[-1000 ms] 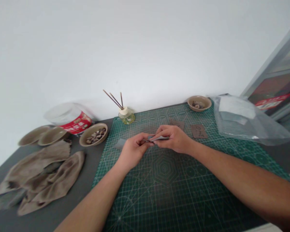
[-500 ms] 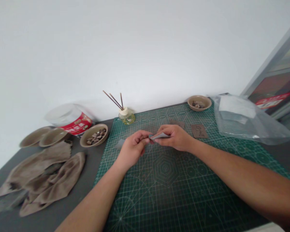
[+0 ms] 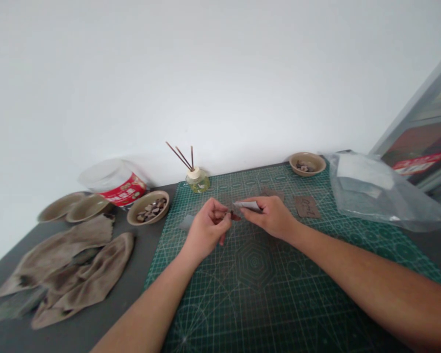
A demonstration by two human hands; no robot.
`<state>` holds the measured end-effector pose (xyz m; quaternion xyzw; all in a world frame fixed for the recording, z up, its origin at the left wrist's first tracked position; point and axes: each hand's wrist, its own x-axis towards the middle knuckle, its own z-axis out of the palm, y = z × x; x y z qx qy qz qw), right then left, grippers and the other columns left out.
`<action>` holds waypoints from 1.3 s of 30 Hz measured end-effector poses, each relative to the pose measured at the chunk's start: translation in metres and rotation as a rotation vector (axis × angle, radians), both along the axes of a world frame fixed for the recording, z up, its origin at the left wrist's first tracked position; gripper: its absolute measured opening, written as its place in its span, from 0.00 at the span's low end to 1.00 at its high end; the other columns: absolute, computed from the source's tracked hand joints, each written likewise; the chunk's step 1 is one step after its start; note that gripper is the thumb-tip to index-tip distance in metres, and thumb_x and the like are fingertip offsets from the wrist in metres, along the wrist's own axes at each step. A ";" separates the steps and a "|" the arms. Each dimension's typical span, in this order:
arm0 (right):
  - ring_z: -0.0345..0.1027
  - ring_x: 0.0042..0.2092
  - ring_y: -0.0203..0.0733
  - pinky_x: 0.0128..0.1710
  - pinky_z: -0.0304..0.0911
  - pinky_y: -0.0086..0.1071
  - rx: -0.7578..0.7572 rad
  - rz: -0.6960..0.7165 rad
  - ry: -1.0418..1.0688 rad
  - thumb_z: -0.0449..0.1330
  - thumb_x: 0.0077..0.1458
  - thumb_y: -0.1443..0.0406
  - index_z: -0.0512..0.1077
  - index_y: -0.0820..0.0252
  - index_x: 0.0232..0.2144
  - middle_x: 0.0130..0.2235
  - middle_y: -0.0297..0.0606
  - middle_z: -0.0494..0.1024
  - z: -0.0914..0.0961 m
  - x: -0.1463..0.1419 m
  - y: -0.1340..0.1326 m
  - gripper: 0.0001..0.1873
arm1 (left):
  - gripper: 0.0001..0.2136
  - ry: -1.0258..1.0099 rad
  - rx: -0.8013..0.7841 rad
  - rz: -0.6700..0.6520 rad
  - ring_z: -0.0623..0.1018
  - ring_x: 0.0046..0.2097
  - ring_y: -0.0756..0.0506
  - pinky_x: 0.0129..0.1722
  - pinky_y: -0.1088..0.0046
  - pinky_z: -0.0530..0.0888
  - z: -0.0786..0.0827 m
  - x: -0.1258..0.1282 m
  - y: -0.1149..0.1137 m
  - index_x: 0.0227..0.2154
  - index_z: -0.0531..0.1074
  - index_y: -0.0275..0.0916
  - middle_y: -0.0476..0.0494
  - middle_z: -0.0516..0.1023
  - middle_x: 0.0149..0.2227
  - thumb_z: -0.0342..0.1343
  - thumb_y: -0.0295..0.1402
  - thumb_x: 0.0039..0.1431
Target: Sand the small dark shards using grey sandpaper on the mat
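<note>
Folded grey sheet [image 3: 248,205] looks light and bendy, so pinch it near the end; right hand [image 3: 272,217] grips it at 10 o'clock, left hand [image 3: 208,229] pinches a tiny dark bit [image 3: 230,212].

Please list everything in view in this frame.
cutting mat: 1, green with grid lines, on the table
table: 1, dark grey, under the mat
shallow dishes: 2, tan, left end of table
bowls of small stones: 2, tan, left of mat and on its far edge
plastic tub: 1, clear with red label, behind the dishes
reed diffuser: 1, yellowish with dark sticks, far edge of mat
cloths: number unclear, grey-brown, left on table
plastic bag: 1, clear, right end of mat
brown tags: 2, brown, on mat
grey scrap: 1, grey, on mat
folded sheet: 1, grey-white, in right hand
small dark piece: 1, dark, in left hand
left hand: 1, over mat
right hand: 1, over mat
</note>
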<state>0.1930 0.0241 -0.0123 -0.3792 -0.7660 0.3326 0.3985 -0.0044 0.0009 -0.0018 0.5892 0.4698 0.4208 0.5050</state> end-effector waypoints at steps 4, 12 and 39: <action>0.73 0.51 0.44 0.53 0.65 0.38 0.104 0.041 0.029 0.59 0.59 0.64 0.77 0.54 0.48 0.51 0.39 0.78 0.000 -0.003 -0.003 0.15 | 0.10 0.068 0.022 0.022 0.67 0.15 0.56 0.13 0.81 0.62 0.000 0.003 -0.004 0.32 0.63 0.39 0.52 0.77 0.26 0.56 0.38 0.59; 0.75 0.47 0.42 0.48 0.68 0.35 0.267 -0.019 -0.105 0.58 0.60 0.68 0.75 0.54 0.51 0.47 0.37 0.81 -0.001 -0.008 -0.005 0.17 | 0.09 -0.016 0.032 0.028 0.64 0.15 0.56 0.13 0.81 0.59 -0.006 0.004 -0.001 0.34 0.63 0.40 0.56 0.70 0.22 0.58 0.37 0.59; 0.73 0.51 0.44 0.51 0.70 0.35 0.538 -0.070 -0.557 0.51 0.63 0.68 0.66 0.63 0.59 0.59 0.42 0.70 0.005 -0.012 -0.023 0.22 | 0.10 0.008 0.094 0.165 0.61 0.16 0.56 0.16 0.81 0.56 -0.003 0.011 -0.009 0.24 0.62 0.39 0.59 0.62 0.16 0.59 0.31 0.54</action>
